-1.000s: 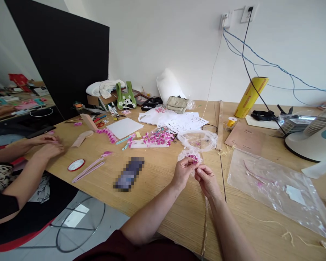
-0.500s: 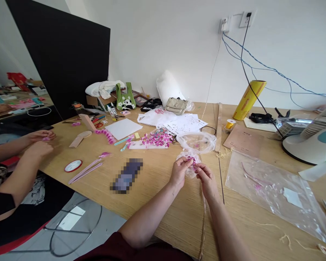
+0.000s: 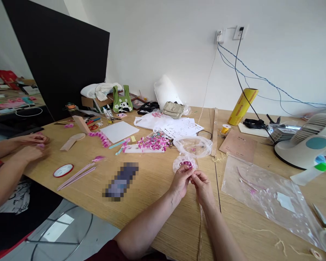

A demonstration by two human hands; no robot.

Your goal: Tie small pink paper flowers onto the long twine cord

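Just right of and below the frame's centre, my left hand (image 3: 180,182) pinches a small magenta piece (image 3: 188,164); my right hand's (image 3: 203,185) fingertips close against it, apparently on its lower end (my fingers hide most of it). Two pinches probably keep something so slight steady. The pink flower heap (image 3: 155,142) lies up-left, likely for easy reach. Half a second ago, my fingertips were slightly apart; now they meet.

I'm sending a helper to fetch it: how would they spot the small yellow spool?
On the wooden table, find the big yellow roll left of the white fan. Just left of the roll's foot, by the far corner of the brown sheet, is the yellow spool: far smaller, with a pale end.
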